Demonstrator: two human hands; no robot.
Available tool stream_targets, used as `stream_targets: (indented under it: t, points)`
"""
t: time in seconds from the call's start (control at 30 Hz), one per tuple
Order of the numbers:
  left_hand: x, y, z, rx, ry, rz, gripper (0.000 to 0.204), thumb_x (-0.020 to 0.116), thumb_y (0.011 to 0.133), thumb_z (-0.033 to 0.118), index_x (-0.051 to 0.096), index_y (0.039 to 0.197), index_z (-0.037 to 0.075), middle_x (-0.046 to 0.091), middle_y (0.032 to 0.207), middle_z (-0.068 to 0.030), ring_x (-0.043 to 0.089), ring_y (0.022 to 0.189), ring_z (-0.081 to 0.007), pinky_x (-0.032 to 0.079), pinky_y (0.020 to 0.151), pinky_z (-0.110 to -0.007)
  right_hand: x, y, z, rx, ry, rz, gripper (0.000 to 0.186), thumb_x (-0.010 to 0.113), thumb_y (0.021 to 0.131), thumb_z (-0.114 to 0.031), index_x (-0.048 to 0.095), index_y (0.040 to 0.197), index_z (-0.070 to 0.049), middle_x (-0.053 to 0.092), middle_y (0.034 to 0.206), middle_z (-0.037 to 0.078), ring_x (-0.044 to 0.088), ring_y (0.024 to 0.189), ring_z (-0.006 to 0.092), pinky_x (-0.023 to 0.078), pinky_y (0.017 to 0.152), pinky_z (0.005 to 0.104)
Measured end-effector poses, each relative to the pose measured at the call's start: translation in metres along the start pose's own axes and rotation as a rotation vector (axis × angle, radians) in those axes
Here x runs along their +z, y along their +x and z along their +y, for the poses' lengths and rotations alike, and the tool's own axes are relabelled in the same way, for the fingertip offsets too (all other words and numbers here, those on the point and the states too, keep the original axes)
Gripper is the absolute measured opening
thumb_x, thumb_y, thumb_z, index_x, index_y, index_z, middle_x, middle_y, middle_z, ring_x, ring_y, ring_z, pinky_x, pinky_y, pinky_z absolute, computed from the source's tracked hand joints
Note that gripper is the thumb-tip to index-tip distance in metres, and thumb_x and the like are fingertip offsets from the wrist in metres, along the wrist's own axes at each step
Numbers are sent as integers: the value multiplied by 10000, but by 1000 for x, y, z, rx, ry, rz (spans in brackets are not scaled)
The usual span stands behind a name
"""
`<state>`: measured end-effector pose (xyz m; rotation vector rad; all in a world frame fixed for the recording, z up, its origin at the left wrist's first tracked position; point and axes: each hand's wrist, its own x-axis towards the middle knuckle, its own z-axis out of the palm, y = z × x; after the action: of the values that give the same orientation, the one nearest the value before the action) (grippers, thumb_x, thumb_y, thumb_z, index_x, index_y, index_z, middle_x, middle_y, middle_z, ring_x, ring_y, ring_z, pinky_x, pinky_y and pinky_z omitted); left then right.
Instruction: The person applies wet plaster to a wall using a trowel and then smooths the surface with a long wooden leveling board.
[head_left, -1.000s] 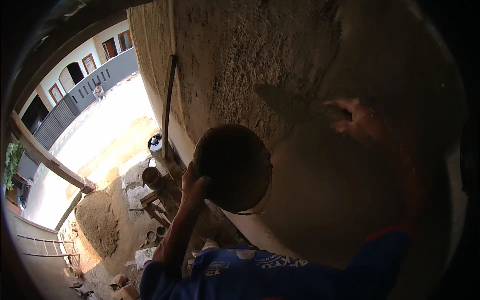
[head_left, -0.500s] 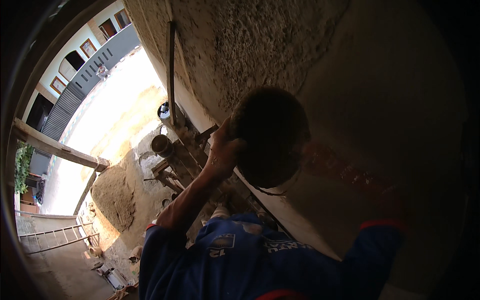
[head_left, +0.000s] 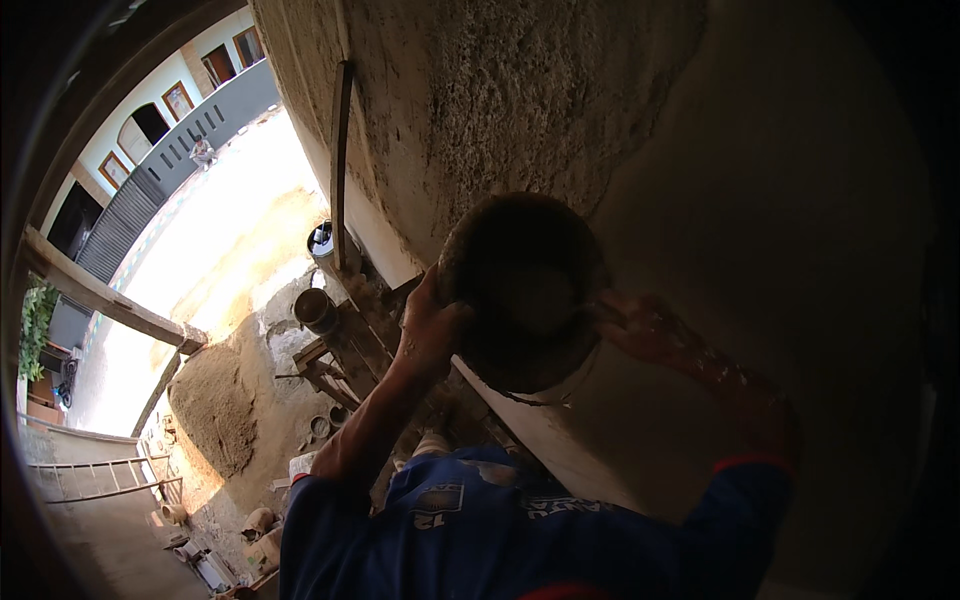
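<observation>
Both my hands hold a dark round bucket (head_left: 520, 372) in front of the wall. Its mouth faces me, and a paler patch shows dimly at the bottom. My left hand (head_left: 432, 328) is closed on the left rim, thumb along the front. On the other side, my right hand (head_left: 640, 325) grips the right rim, its fingertips partly lost in shadow. A thin handle (head_left: 535, 402) hangs below the bucket. Behind it, the wall has rough, pitted plaster (head_left: 530, 110) above and a smoother, darker surface (head_left: 760, 210) to the right.
Below left are wooden scaffold planks (head_left: 365, 335), an upright pole (head_left: 341, 160) and two more buckets, one grey (head_left: 316, 312) and one black (head_left: 322, 240). A sand heap (head_left: 212, 405) and a ladder (head_left: 100, 478) lie farther left. Someone sits (head_left: 202, 152) by the far fence.
The bucket has come slightly lower and to the left, and its inside shows more plainly. My right hand, smeared and dim before, is now distinct at the right rim.
</observation>
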<state>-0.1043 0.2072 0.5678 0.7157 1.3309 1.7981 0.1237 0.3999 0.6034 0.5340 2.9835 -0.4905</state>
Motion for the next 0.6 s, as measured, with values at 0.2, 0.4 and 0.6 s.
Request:
stream_targets:
  t: [0.2,0.4,0.6]
  points:
    - [-27,-5,7,130,-101,32,598,517,676,22,441,1269,-11,592,1041,-72,587,879,-144,496,751,-268,-105,11,-71,104,-15,90,458,696,738,-208,536,1139,-55,620,981,195,616,920,343,481,812,446]
    - [-23,-4,17,161,-104,87,577,531,665,45,454,1230,-43,590,1082,-102,574,962,-178,471,846,-297,-212,-10,-138,120,-64,277,462,736,674,-206,558,1081,-78,608,921,139,612,877,258,486,756,375]
    - [-31,-13,21,259,-51,147,617,475,686,1,422,1300,-15,584,1106,-99,588,937,-172,492,794,-279,-270,-21,-159,-110,185,261,521,671,685,-95,521,1176,-9,619,993,99,610,769,189,488,699,343]
